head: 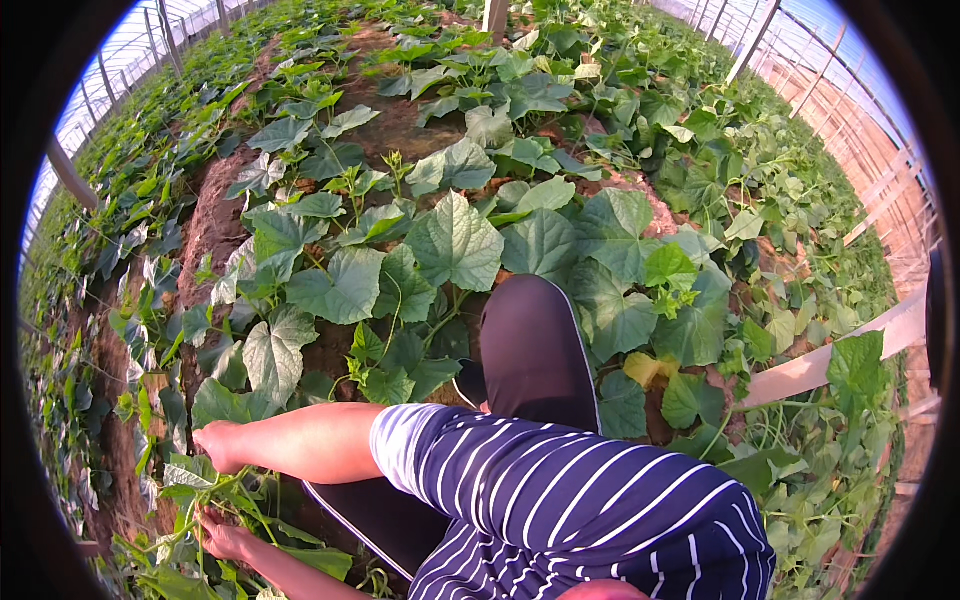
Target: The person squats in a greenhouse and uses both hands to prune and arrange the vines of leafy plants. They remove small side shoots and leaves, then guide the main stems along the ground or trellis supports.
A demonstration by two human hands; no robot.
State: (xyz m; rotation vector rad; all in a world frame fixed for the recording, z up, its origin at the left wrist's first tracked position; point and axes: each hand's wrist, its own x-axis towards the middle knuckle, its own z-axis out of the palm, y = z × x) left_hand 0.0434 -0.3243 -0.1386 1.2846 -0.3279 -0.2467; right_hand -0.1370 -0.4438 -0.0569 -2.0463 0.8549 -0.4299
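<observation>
Both of my arms reach to the lower left, among broad-leaved green vines that look like cucumber plants. My right hand (219, 445), at the end of the striped, rolled sleeve (555, 480), is bent down at a leafy vine; its fingertips are mostly hidden, so its hold is unclear. Just below it, my left hand (223, 535) has its fingers curled at a thin green vine stem (180, 534). Leaves partly cover that stem. A large green leaf (225, 405) lies just above my right hand.
My bent knee (532, 337) in dark trousers stands among the leaves. A yellowed leaf (649, 369) is to its right. Pale posts (495, 19) rise from the planting, and a slanting pale beam (832, 352) crosses at right. Bare soil (214, 217) shows between rows under a greenhouse frame.
</observation>
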